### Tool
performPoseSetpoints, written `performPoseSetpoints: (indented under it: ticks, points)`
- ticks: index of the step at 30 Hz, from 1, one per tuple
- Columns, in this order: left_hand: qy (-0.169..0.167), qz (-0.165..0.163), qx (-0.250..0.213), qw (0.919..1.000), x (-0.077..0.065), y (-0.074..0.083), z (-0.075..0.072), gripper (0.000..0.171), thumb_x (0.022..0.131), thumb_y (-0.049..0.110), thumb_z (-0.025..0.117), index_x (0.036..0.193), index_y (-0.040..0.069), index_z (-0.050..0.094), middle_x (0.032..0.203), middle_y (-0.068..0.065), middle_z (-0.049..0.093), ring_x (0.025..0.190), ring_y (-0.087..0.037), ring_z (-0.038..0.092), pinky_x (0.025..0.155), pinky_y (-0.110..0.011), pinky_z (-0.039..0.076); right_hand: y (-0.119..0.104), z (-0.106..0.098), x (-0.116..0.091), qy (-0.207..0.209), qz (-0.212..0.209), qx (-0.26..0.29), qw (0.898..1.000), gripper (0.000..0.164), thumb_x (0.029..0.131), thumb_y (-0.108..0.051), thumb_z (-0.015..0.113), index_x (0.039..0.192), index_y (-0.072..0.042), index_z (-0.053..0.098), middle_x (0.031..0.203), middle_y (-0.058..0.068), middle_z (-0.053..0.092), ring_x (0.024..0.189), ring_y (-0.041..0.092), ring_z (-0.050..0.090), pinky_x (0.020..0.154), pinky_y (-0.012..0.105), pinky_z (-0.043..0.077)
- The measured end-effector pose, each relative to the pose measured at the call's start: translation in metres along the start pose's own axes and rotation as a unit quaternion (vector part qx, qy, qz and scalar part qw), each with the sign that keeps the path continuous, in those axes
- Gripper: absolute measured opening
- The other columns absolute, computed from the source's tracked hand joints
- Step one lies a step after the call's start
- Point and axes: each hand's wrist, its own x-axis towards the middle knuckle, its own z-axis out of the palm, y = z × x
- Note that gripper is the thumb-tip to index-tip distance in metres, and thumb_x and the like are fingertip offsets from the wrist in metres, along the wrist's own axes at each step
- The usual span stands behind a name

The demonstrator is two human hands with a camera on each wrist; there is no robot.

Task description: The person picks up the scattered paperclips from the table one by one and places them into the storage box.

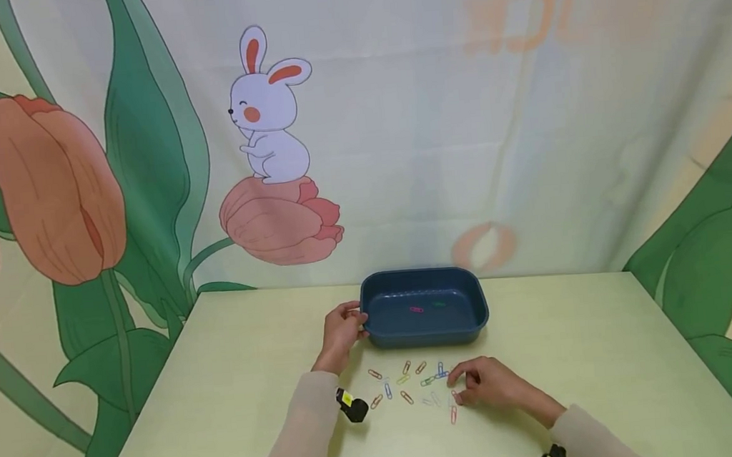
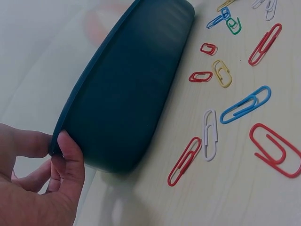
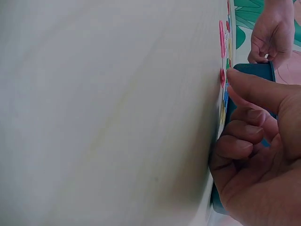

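Note:
A dark blue rectangular bin stands on the table, with a pink paper clip and a green paper clip lying inside. My left hand pinches the rim at the bin's left end, thumb on the outer wall in the left wrist view. In front of the bin, my right hand is low over the table at the right side of the scattered clips. Its thumb and index tips are apart, close to a red paper clip; in the right wrist view the other fingers are curled.
Several loose paper clips lie between the hands, among them a blue clip, a white clip and a yellow clip. Behind the pale table hangs a printed curtain with a rabbit and tulips.

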Motion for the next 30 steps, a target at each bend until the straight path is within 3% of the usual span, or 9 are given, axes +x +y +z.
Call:
performPoseSetpoints:
  ticks: [14,30]
  points:
    - [0.001,-0.005,0.001,1.0,-0.0039,-0.0027,-0.0012,0.034,0.096,0.006,0.057,0.13,0.001,0.057,0.098,-0.007,0.054,0.077,-0.018,0.057,0.084,-0.043,0.057,0.0034,0.0062,-0.0011,0.007,-0.008,-0.016,1.0,0.004,0.083,-0.017,0.078,0.083,-0.019,0.074,0.059,-0.01,0.049,0.054,-0.001,0.041,0.053,0.017,0.036]
    - [0.006,0.011,0.001,0.9999,-0.0023,0.002,0.0017,0.034,0.096,0.006,0.057,0.129,0.001,0.057,0.097,-0.008,0.055,0.076,-0.019,0.059,0.078,-0.037,0.059,-0.002,0.0013,-0.001,0.033,0.012,-0.033,0.999,0.009,0.081,-0.019,0.079,0.084,-0.021,0.071,0.06,-0.009,0.049,0.054,0.002,0.043,0.053,0.019,0.035]
